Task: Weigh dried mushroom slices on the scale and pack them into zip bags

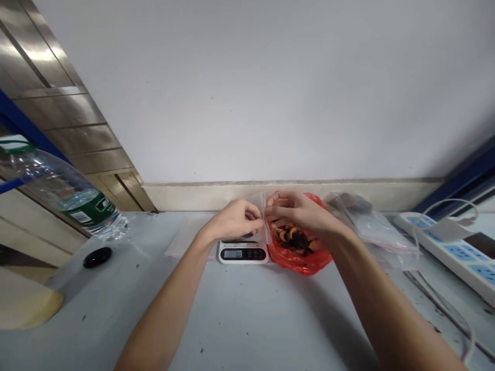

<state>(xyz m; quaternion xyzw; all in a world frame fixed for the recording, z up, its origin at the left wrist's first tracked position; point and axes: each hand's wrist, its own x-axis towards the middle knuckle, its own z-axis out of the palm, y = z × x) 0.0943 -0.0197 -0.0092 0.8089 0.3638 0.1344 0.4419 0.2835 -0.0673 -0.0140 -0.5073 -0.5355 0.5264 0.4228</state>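
Observation:
Between my hands hangs a clear plastic zip bag [264, 226], pinched along its upper part. My left hand [237, 219] is closed on its left side, above a small white digital scale [243, 253] whose display reads zero. My right hand [292, 208] pinches the bag's other side, fingers bent. Under my right hand sits a red plastic bag [305, 264], open at the top, with dark and tan dried pieces [296, 238] inside. My left hand partly hides the scale's platform.
A stack of flat clear bags [185, 237] lies left of the scale. More filled or folded bags [371, 221] are at right, beside a power strip [456, 247] with cables. A water bottle [73, 190] and a black oval object [97, 257] are at left. A wall [270, 103] stands behind.

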